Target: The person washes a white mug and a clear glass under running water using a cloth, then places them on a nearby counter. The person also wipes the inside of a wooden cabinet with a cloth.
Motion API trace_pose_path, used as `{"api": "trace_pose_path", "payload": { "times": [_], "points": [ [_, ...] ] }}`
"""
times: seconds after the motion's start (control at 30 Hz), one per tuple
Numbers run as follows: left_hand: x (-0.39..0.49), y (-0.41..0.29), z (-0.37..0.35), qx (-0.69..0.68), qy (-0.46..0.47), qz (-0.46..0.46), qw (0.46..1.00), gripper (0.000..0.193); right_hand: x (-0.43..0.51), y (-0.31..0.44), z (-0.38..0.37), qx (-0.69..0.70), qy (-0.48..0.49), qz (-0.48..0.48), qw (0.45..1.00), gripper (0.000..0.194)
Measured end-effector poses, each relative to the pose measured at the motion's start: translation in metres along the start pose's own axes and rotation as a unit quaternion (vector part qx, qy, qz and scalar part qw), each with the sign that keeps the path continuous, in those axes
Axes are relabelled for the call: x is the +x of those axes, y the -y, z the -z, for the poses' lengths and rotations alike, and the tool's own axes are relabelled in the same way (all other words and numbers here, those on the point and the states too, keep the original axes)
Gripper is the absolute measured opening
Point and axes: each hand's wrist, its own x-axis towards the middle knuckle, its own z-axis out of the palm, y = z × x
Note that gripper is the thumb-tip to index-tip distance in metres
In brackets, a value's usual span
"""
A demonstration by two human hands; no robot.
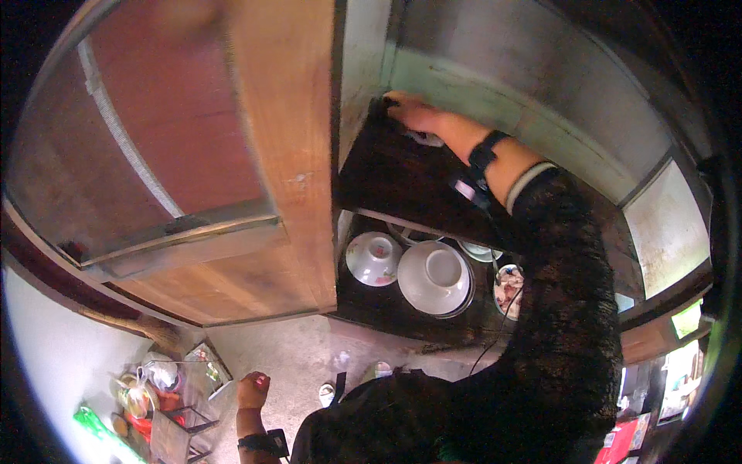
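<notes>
My right hand (413, 113) reaches deep into a wooden cupboard, to the back left corner of its dark upper shelf (394, 168). Something dark lies at its fingertips, too blurred to name, and I cannot tell if it is held. Just below the palm is a small whitish item (426, 138), perhaps plastic. Down by my side hangs my left hand (253, 390), its fingers curled in with nothing visible in them. On the lower shelf sit an upturned patterned bowl (374, 259), a larger upturned white bowl (433, 277) on stacked dishes, and a bowl of pale pieces of food (510, 290).
An orange-brown cupboard door (290, 174) stands swung out at left. The shelf's front edge (429, 228) runs beneath my right arm. On the concrete floor (290, 354) at lower left are a small wooden stool (170, 438), plastic bags (138, 394) and a framed panel (210, 368).
</notes>
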Motion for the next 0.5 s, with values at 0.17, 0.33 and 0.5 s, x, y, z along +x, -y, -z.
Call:
{"api": "trace_pose_path", "payload": {
  "times": [0.17, 0.33, 0.5],
  "points": [
    [-0.020, -0.006, 0.003, -0.062, 0.052, 0.073, 0.994, 0.015, 0.017, 0.005, -0.011, 0.191, 0.068, -0.019, 0.979, 0.041],
    [0.018, -0.037, 0.011, 0.036, 0.088, -0.016, 0.995, 0.019, -0.123, 0.109, -0.009, -0.063, 0.036, 0.138, 0.988, 0.044],
    [0.076, -0.085, 0.005, 0.013, 0.062, -0.225, 0.972, 0.019, -0.221, 0.140, 0.027, -0.075, -0.049, 0.232, 0.968, 0.040]
  ]
}}
